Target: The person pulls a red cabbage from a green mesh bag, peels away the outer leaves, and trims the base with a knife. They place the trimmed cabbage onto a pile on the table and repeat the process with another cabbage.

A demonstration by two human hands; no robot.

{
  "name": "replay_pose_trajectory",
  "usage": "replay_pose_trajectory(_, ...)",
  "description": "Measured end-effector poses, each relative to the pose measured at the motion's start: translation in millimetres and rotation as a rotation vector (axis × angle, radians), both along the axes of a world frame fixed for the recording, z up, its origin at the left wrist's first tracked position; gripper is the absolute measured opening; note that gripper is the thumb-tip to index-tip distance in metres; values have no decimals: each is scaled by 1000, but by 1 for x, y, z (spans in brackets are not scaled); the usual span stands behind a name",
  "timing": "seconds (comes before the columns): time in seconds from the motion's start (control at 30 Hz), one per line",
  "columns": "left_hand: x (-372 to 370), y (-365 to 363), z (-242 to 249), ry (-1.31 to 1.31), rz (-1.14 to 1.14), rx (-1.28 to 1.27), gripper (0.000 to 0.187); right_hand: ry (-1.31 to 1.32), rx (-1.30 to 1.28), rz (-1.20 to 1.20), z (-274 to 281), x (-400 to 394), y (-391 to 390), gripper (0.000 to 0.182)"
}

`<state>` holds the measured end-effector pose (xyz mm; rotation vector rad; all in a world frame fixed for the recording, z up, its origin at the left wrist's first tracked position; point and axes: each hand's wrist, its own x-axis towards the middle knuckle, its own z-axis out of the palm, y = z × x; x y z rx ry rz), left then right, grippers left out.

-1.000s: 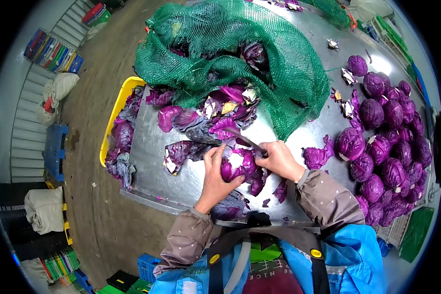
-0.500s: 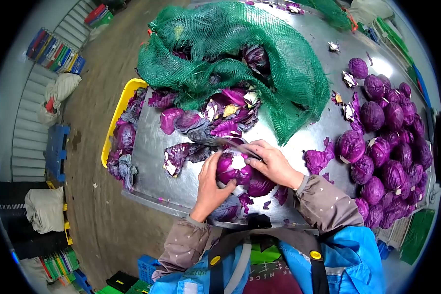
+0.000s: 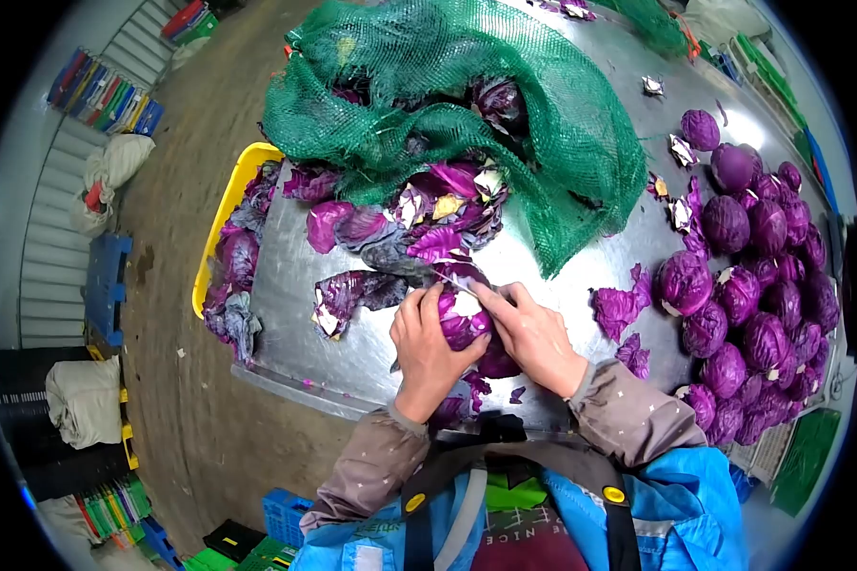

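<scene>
A red cabbage [image 3: 461, 328] with a pale cut stem end faces up near the table's front edge. Around its left side my left hand [image 3: 427, 344] is closed, thumb across the front. My right hand [image 3: 535, 335] grips a knife [image 3: 455, 283], whose thin blade points up and left along the cabbage's far side; its handle is mostly hidden by the fingers. Loose outer leaves [image 3: 357, 297] lie left of my hands, and a heap of trimmed leaves [image 3: 438, 211] is just beyond. Under my right hand, more purple leaf shows, partly covered.
A green mesh sack [image 3: 571, 124] with cabbages inside spreads over the far side of the metal table [image 3: 295, 328]. A pile of cabbages [image 3: 767, 228] fills the right side. At the left edge stands a yellow crate [image 3: 221, 224] of leaves. Scraps [image 3: 619, 309] lie to the right.
My left hand has shifted slightly right and wraps further over the cabbage. The cabbage has turned a little, and my right hand with the knife has moved slightly down.
</scene>
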<state>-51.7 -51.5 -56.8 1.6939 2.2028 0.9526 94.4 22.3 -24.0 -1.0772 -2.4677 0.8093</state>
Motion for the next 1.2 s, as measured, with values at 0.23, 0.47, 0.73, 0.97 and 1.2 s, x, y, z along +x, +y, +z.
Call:
replay_pose_trajectory(0.23, 3, 4, 0, 0, 60, 4, 79, -76, 322, 181, -12, -10, 38, 43)
replay_pose_trajectory(0.47, 12, -19, -12, -18, 50, 77, 80, 97, 8, 44, -27, -14, 35, 38)
replay_pose_trajectory(0.73, 5, -2, -4, -46, 78, 8, 78, -73, 170, 139, 7, -1, 14, 51)
replay_pose_trajectory(0.97, 15, 2, 0, 10, 126, 21, 75, -183, 400, 114, 1, -27, 34, 33)
replay_pose_trajectory(1.2, 16, -26, -13, -1, 69, 70, 82, -160, -30, -4, -56, -10, 80, 33)
